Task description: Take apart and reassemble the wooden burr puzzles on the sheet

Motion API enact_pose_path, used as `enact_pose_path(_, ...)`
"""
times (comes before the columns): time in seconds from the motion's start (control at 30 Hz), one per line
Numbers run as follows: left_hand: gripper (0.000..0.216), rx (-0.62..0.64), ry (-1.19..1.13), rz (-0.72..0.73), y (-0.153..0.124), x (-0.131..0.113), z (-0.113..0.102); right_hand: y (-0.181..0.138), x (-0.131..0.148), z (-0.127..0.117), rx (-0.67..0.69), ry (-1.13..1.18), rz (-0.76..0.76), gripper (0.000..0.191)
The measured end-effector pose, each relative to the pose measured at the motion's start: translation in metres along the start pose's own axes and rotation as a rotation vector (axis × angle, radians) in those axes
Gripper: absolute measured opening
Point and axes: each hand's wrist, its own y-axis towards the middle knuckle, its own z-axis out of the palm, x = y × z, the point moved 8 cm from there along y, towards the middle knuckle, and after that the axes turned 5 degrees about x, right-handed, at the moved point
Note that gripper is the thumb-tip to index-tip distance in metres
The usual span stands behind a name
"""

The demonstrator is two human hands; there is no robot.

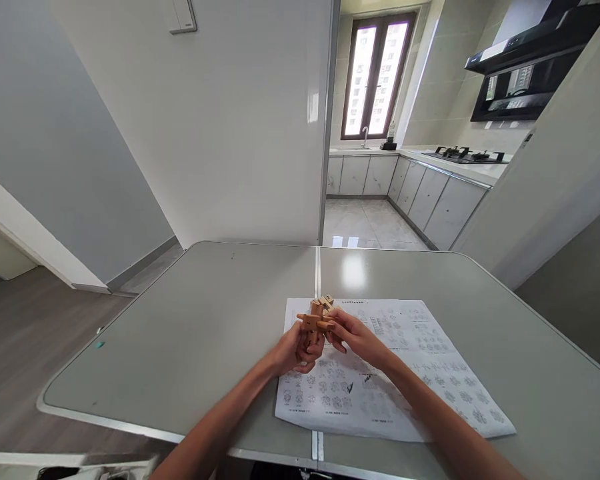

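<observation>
From far away, I look down through the head camera at two bare hands close together over a grey tabletop (230, 313). My left hand (300, 350) is wrapped around the bottom of a brown wooden puzzle (311, 322) and holds it up. My right hand (357, 339) has its fingers bent in and pinches the puzzle's right side. The puzzle is made of sticks that cross each other, and some poke out to the sides. Just behind it I see some lighter wooden blocks (326, 301), but I can't tell if they are joined to it. The puzzle is in the air over the top left part of a big white paper (405, 427). The paper has lots of little grey pictures, too small for me to make out. A shiny strip (317, 273) runs down the tabletop and goes under the paper. Past the tabletop is a kitchen with a window (377, 77) and a stove (465, 156).
</observation>
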Motion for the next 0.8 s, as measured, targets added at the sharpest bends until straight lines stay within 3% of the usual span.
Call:
enact_pose_path(0.13, 0.056, 0.032, 0.002, -0.020, 0.000, 0.003, 0.001, 0.001, 0.000, 0.002, -0.051, 0.000, 0.031, 0.042)
enact_pose_path(0.33, 0.029, 0.100, -0.092, 0.020, 0.000, -0.004, 0.014, 0.000, -0.004, -0.006, -0.160, 0.098, 0.051, 0.042)
enact_pose_path(0.47, 0.029, 0.069, -0.094, 0.043, -0.004, -0.008, 0.015, -0.001, -0.008, -0.012, -0.209, 0.171, 0.054, 0.043)
enact_pose_path(0.8, 0.036, 0.065, -0.060, -0.001, -0.008, -0.004, 0.010, -0.002, -0.009, -0.007, -0.034, 0.117, 0.098, 0.040)
